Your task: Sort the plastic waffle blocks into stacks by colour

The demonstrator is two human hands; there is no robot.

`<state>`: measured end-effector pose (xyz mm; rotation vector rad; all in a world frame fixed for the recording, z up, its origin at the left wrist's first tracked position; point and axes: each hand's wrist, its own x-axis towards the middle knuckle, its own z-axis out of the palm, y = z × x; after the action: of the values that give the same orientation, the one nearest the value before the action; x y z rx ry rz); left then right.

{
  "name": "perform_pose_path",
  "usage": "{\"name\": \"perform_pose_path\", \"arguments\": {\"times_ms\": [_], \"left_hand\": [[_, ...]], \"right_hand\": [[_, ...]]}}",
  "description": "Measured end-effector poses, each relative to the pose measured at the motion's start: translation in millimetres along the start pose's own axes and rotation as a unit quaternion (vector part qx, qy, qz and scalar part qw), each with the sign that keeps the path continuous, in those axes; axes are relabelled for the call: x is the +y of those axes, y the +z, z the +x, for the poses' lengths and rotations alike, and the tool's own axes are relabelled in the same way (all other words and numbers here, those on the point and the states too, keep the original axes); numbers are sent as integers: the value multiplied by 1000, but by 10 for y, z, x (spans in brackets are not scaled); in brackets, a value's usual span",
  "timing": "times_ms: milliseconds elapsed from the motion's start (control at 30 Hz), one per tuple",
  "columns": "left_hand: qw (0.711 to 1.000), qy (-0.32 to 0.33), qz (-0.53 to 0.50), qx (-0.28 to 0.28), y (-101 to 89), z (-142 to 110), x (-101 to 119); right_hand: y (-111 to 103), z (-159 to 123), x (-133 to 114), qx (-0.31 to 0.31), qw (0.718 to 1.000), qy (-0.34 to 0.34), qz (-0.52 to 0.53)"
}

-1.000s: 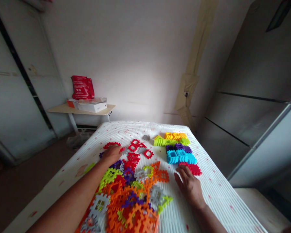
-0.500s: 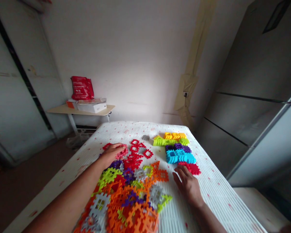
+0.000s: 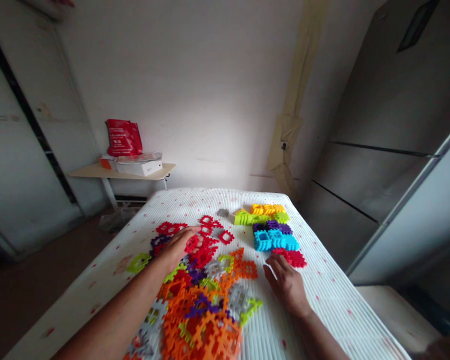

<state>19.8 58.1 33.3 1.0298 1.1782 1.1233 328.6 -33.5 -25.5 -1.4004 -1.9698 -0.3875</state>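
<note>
My left hand (image 3: 182,246) is above the loose pile, its fingers closed on a red interlocking plastic piece (image 3: 192,244). More red pieces (image 3: 206,251) lie just beyond and beside it. My right hand (image 3: 288,286) rests on the bed with thumb and fingers apart, holding nothing I can see. Its fingertips are at the left end of a row of red pieces (image 3: 293,258); whether they touch it I cannot tell. Nearer me spreads a jumbled pile of orange pieces (image 3: 210,330), mixed with grey pieces (image 3: 239,298), purple and lime green ones.
Behind the red row stand sorted rows: blue pieces (image 3: 275,241), purple pieces (image 3: 273,227), green pieces (image 3: 253,218) and yellow pieces (image 3: 268,209). A lone grey piece (image 3: 223,212) lies left of them. Beyond the bed (image 3: 337,305), a small table (image 3: 93,171) bears a red bag (image 3: 123,137).
My left hand has moved right and slightly nearer with a red piece in its fingers, uncovering red pieces at the pile's left. My right hand has hardly moved. The view has shifted slightly.
</note>
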Motion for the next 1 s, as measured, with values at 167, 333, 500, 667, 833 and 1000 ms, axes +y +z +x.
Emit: {"name": "perform_pose_path", "arguments": {"times_ms": [167, 333, 500, 667, 833, 1000], "left_hand": [[996, -5, -78, -39, 138, -157, -17], [989, -12, -136, -51, 287, -269, -34], [984, 11, -179, -11, 361, -381, -5], [977, 20, -212, 11, 496, -542, -112], [970, 26, -241, 2, 686, -611, -257], [968, 42, -246, -2, 753, -633, -367]], "right_hand": [[-20, 10, -41, -3, 1000, -9, 5], [-17, 3, -48, -9, 1000, -6, 12], [-18, 14, -78, -6, 999, -7, 31], [-51, 76, -293, 5, 993, 9, 121], [-91, 210, -651, -6, 972, 12, 233], [-23, 311, -962, -16, 975, 10, 222]]}}
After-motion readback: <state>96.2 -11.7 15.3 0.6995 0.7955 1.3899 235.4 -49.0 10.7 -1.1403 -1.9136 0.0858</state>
